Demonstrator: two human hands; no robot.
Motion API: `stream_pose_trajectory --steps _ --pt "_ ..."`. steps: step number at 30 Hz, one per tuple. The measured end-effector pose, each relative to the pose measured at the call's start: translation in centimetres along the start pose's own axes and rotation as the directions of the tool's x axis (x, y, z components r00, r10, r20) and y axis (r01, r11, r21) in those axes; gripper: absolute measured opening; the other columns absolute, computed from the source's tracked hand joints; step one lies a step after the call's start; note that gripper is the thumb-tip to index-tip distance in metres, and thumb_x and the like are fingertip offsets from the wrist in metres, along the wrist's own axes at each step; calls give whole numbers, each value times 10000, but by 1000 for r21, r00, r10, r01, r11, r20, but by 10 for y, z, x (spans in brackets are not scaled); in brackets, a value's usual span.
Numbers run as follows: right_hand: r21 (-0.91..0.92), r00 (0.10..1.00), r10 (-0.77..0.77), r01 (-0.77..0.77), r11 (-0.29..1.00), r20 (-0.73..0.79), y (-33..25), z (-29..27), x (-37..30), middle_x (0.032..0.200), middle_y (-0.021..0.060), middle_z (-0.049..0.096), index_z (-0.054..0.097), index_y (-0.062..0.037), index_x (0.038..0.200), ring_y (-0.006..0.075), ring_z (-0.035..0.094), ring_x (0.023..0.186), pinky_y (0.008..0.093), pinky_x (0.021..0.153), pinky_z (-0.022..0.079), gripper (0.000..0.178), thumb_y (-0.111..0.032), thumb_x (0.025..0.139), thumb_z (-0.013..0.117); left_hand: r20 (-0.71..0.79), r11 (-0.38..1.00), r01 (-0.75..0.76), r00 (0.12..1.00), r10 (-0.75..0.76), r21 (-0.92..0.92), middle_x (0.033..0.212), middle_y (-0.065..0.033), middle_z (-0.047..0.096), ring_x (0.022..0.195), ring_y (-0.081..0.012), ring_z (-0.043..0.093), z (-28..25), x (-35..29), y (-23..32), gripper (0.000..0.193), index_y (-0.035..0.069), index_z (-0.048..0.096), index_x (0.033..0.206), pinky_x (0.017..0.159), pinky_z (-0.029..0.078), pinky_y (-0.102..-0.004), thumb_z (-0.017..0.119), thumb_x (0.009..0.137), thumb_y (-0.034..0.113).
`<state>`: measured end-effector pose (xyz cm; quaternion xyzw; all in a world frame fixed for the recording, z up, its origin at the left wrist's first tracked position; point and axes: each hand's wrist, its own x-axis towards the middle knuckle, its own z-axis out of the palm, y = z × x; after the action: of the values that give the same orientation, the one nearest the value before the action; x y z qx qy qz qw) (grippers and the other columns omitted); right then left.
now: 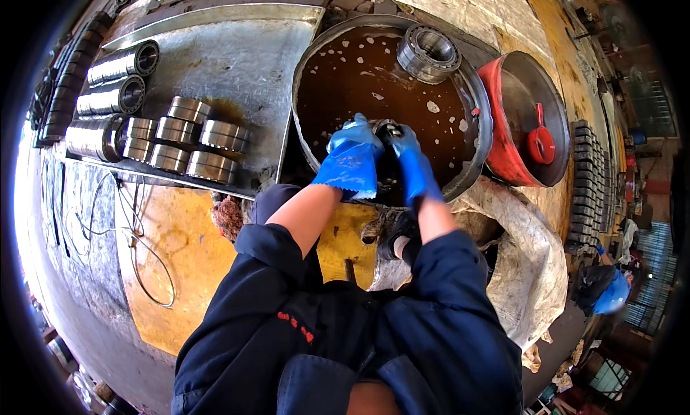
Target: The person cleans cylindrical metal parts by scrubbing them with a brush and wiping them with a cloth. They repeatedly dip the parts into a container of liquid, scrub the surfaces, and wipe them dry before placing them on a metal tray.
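Both my hands wear blue rubber gloves and are held low over a round metal tub [483, 153] of brown liquid. Between them is a dark, wet metal part [389, 132], mostly hidden by the gloves. My left hand [353, 153] is closed against its left side. My right hand [411, 156] grips it from the right, fingers curled over the top. Pale flecks of foam float on the liquid [359, 77]. At the tub's far right edge sits a shiny roller bearing [429, 54], its bore facing up.
On a metal tray [237, 56] at the left lie several large bearings [115, 95] and several smaller steel rings [180, 131]. Right of the tub, a tilted red drum [503, 127] holds a red ladle [540, 143]. Dark blocks [588, 178] line the far right; a person [607, 289] is beyond.
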<state>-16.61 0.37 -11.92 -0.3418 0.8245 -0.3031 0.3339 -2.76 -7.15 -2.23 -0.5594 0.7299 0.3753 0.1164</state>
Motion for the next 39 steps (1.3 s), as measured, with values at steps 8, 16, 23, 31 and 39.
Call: stream_pose_trajectory --steps 8,16,23,31,39 --pt "-155 925 -254 217 964 -283 116 32 17 1204 157 654 556 -7 1314 269 635 1103 391 948 509 565 -364 888 658 -37 1000 8 999 -7 22 1326 -205 609 1215 -373 614 10 3 3 636 65 455 1434 967 538 -463 621 849 251" --pt "428 929 -47 -124 895 367 -15 -35 10 1160 128 679 612 -9 1251 241 650 1015 361 921 501 447 -240 871 662 -69 999 -47 996 48 10 1268 -230 634 1156 -388 647 7 -6 6 569 43 492 1378 947 543 -465 611 863 255" --pt "49 928 -183 210 977 -324 45 29 -37 1283 279 573 437 -2 1422 437 599 1166 444 975 514 906 -475 740 803 -125 999 -33 992 30 -19 1207 -287 643 1111 -440 649 4 1 -5 534 -18 551 1263 935 550 -458 651 794 218" --pt "403 907 -38 -148 903 419 -29 -47 5 1116 105 696 646 -32 1222 217 644 997 338 817 530 409 -237 869 664 -84 997 -65 995 61 -48 1271 -223 643 1181 -369 635 -3 -11 9 585 26 521 1359 966 535 -454 632 844 281" --pt "204 894 -295 375 904 -336 68 13 -22 1215 242 635 511 -99 1385 417 618 1159 474 990 501 807 -436 718 814 -80 995 -96 992 95 -3 1228 -224 660 1101 -389 673 8 2 9 542 11 539 1306 898 566 -468 625 836 266"
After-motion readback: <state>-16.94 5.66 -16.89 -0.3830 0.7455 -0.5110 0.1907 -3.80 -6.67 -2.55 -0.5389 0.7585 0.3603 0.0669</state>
